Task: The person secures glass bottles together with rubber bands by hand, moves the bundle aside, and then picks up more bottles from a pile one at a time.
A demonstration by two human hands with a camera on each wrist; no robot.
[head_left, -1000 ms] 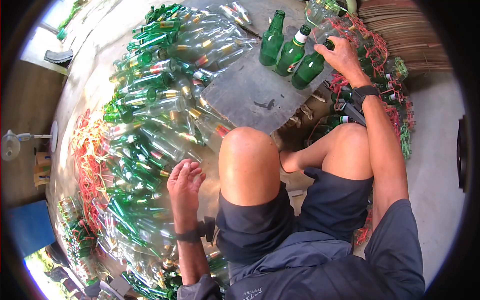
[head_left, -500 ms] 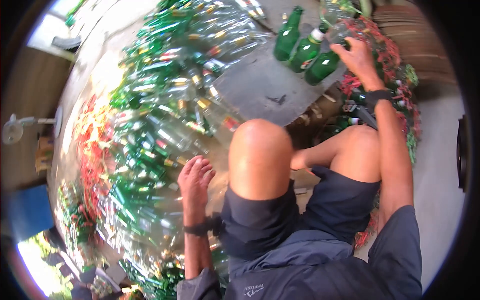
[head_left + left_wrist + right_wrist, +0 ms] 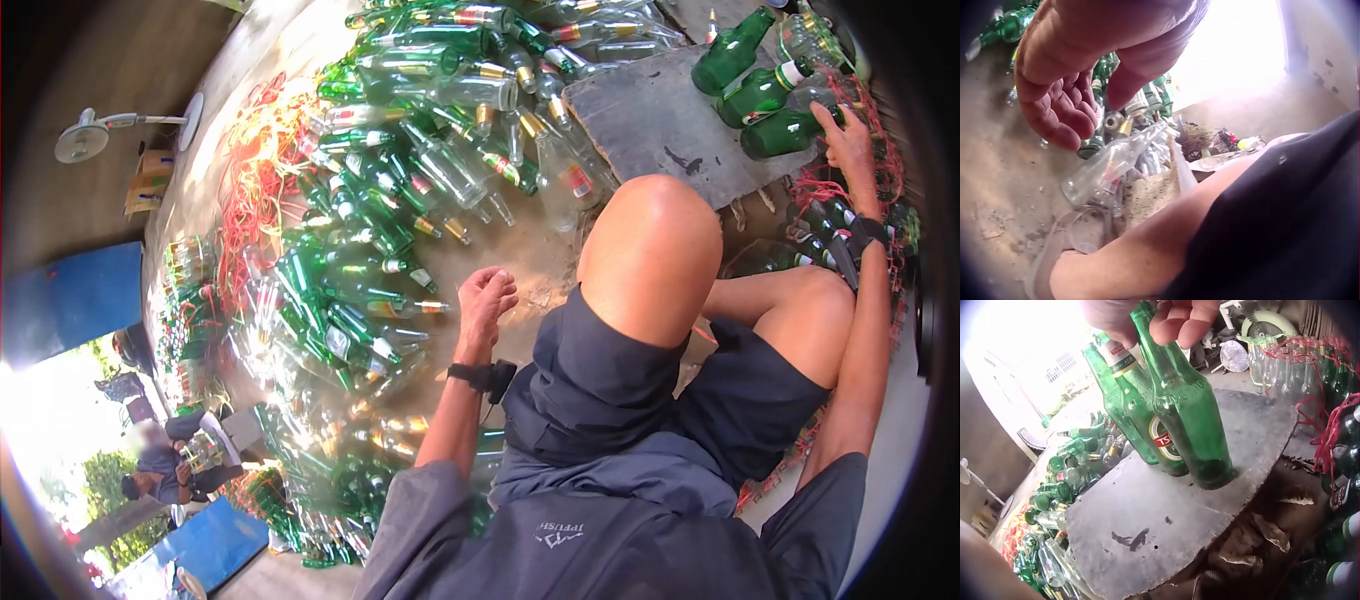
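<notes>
My right hand [image 3: 850, 150] grips the neck of a green glass bottle [image 3: 1194, 431], which stands upright on a grey board [image 3: 640, 125]. Beside it on the board stand a green bottle with a white neck band and a red-and-white label [image 3: 760, 97] and another green bottle [image 3: 732, 55]. In the right wrist view the three are lined up close together. My left hand [image 3: 485, 308] hovers near my raised knee, fingers loosely curled around nothing. In the left wrist view a clear glass bottle [image 3: 1100, 172] lies below that hand, close to a sandalled foot [image 3: 1079, 231].
A wide pile of green and clear bottles [image 3: 380, 190] covers the floor to the left. Red plastic string [image 3: 260, 160] lies heaped beyond it. String-bound bottles [image 3: 1297, 369] stand right of the board. A pedestal fan [image 3: 85, 135] and another seated person [image 3: 165, 470] are further left.
The head view has turned left, so the board and bottles appear further right and another person has come into view. My right hand stays on the same bottle's neck; my left remains free.
</notes>
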